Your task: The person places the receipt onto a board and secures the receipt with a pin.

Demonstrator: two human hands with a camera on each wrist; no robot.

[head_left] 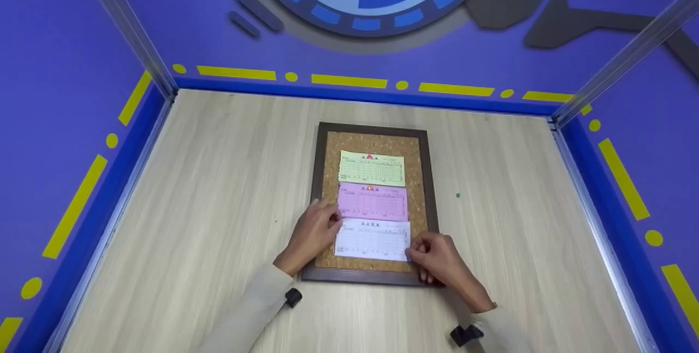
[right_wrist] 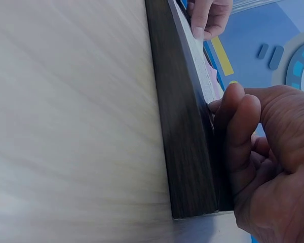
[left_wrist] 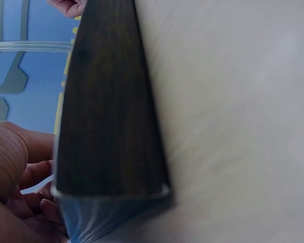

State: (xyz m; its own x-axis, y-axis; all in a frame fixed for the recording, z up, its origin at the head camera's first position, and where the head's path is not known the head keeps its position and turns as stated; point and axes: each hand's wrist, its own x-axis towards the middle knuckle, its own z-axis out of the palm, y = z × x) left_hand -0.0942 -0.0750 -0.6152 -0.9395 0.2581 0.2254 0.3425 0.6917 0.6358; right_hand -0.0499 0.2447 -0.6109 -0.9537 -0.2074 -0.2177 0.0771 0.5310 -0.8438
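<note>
A cork board (head_left: pixel 418 189) with a dark brown frame (head_left: pixel 360 276) lies flat on the table. Three printed slips are stacked in a column on it: a pale green slip (head_left: pixel 372 170) on top, a pink slip (head_left: pixel 372 203) in the middle and a white slip (head_left: pixel 371 241) lowest. By its upper left corner, my left hand (head_left: pixel 314 230) pinches the white slip. Thumb and fingertip of my right hand (head_left: pixel 439 257) pinch the same slip near its lower right corner. Red (head_left: pixel 369 156) and orange (head_left: pixel 370 188) push pins sit at the top edges of the green and pink slips.
On the table (head_left: pixel 218 205), right of the board, lies a small green pin-like thing (head_left: pixel 458 195). Blue-purple panels (head_left: pixel 218 19) with yellow markings wall the table at the back and both sides, joined by metal posts.
</note>
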